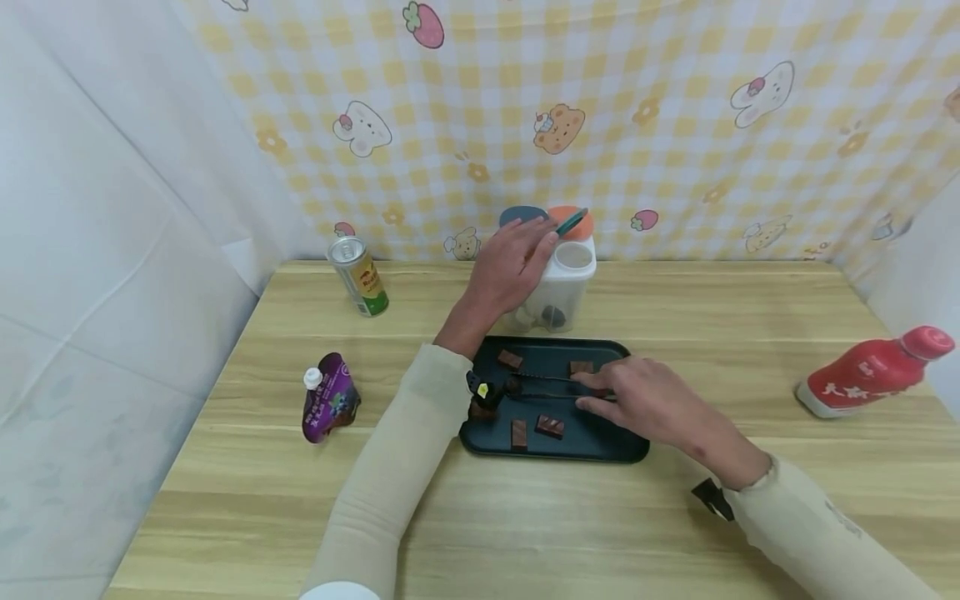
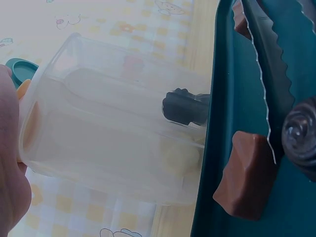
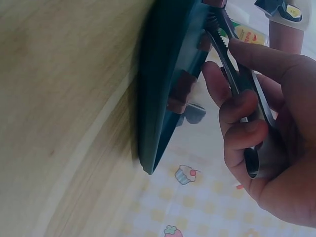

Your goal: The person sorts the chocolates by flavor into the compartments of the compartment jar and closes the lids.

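Observation:
My left hand rests on top of a clear lidded container, its fingers across the lids. A teal lid stands raised at the fingertips, over one uncovered opening. Dark and pale pieces lie inside the container's bottom. My right hand grips metal tongs with serrated edges. Their tips reach across a dark teal tray to a round dark swirled chocolate; whether they squeeze it cannot be told. Several brown chocolate bars, one of them a striped chocolate bar, lie around it on the tray.
Left of the tray stand a drink can and a purple spouted pouch. A red bottle lies tilted at the far right. A patterned curtain hangs behind the wooden table.

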### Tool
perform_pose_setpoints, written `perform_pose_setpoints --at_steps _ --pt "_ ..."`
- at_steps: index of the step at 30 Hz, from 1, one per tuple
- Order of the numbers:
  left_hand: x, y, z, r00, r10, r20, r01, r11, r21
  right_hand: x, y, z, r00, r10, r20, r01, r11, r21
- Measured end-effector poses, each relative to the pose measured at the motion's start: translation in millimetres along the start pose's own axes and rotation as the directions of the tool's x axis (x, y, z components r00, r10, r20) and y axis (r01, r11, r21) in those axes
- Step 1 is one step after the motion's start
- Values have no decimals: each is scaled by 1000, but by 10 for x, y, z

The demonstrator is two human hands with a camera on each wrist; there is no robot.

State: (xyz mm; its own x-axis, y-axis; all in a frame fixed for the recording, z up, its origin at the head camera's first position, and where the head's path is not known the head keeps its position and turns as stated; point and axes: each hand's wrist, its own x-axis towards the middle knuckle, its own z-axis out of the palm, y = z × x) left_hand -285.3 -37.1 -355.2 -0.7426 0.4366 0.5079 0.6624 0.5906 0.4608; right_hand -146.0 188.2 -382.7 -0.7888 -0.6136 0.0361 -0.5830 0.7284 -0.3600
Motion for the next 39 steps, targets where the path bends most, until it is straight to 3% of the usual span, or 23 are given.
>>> perform_pose_setpoints --at_steps 12,32,39 --pt "2 14 -8 999 0 37 0 1000 13 4 -25 3 1000 0 24 -1 999 51" --pt "4 5 -14 1000 -1 14 1 1000 -4 -7 44 21 997 -71 -44 69 997 -30" --pt "6 14 -8 1000 -2 15 3 1000 -10 -56 79 -2 996 -59 -70 53 995 -84"
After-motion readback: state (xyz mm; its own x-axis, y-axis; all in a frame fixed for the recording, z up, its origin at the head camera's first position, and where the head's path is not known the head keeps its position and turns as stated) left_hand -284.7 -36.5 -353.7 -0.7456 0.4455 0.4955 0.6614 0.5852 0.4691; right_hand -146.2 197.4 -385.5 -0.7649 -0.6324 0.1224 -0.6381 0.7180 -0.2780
